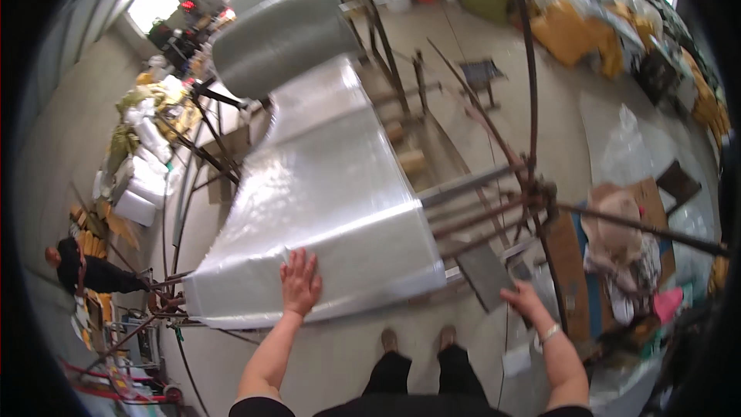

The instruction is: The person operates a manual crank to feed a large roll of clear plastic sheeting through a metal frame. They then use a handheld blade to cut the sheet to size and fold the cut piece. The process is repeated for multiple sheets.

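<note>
Plastic sheeting (pixel 324 224), pale and glossy, spreads before us in the head view, stretching from a large grey-silver roll (pixel 285 38) at the far end down to its near edge just beyond our feet. Our left hand (pixel 301 282) lies flat on the sheeting near that edge, palm down, fingers slightly apart, gripping nothing. Our right hand (pixel 529 301), with a bracelet (pixel 549 333) at the wrist, is off to the right of the sheeting, fingers curled, its fingertips at the edge of a flat grey plate (pixel 481 276); we cannot tell whether it holds the plate. A rusty metal frame (pixel 539 199) stands beyond that hand, and cardboard (pixel 575 286) lies to its right. At far left, a person in dark clothes (pixel 96 269) stands well apart from us.
</note>
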{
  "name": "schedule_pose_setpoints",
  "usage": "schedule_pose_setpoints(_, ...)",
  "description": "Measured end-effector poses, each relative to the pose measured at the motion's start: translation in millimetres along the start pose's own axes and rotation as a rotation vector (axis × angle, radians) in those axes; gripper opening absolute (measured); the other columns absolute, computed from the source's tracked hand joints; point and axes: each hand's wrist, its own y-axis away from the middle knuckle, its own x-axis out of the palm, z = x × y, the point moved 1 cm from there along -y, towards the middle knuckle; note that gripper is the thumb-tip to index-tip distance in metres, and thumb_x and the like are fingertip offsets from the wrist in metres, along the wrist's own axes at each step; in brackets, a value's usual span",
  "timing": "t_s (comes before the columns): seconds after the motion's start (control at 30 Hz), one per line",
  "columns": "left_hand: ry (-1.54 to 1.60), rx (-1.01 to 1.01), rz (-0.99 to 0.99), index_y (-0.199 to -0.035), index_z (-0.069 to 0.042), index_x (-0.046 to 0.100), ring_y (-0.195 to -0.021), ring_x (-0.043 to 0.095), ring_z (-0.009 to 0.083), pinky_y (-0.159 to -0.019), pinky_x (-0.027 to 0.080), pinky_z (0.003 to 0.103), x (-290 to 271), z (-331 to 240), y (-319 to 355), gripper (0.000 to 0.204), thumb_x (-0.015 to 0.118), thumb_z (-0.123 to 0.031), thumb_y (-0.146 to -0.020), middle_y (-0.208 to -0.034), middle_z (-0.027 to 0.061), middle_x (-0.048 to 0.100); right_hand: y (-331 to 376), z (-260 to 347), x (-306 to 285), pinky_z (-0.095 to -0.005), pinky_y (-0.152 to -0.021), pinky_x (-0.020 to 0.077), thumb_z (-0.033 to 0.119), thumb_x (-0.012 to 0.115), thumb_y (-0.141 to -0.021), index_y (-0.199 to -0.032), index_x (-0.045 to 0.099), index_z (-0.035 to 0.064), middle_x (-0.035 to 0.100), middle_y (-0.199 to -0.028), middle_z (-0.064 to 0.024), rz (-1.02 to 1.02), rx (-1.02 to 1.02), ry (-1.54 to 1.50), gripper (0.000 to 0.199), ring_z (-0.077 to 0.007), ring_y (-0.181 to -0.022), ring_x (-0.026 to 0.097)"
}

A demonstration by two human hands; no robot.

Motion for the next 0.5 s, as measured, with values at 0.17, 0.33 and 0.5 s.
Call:
schedule_pose_setpoints(0.17, 0.001, -0.016, -0.002, -0.139, -0.016, 0.043, -0.14, 0.024, 0.0284, -0.111, 0.012, 0.045, -5, -5, 5, 0.051, 0.046, -0.031, -0.09, -0.149, 0.0091, 0.032, 5, 15, 13, -0.0247, -0.039, 0.0356, 0.028, 0.07, -0.083, -0.084, 0.061, 0.0053, 0.051, -0.056, 0.0012, -0.019, 0.095, 0.012, 0.024, -0.0071, -0.043, 0.044)
schedule_pose_setpoints(0.33, 0.041, 0.039, -0.073, -0.136, -0.013, 0.045, -0.14, 0.023, 0.0301, -0.112, 0.012, 0.046, -3, -6, 4, 0.049, 0.046, -0.037, -0.093, -0.147, 0.0091, 0.035, 4, 6, 17, -0.0246, -0.04, 0.0368, 0.027, 0.071, -0.081, -0.086, 0.062, 0.0041, 0.052, -0.056, 0.0006, -0.059, 0.102, 0.002, 0.025, -0.0068, -0.044, 0.045)
schedule_pose_setpoints(0.5, 0.302, 0.597, 0.054, -0.135, -0.012, 0.046, -0.139, 0.025, 0.0308, -0.112, 0.016, 0.048, -15, -89, -61, 0.054, 0.052, -0.041, -0.09, -0.146, 0.0119, 0.034, -2, 0, 19, -0.0243, -0.044, 0.0381, 0.027, 0.072, -0.081, -0.089, 0.063, 0.0025, 0.053, -0.058, 0.0004, -0.074, -0.018, 0.025, 0.027, -0.0063, -0.049, 0.046)
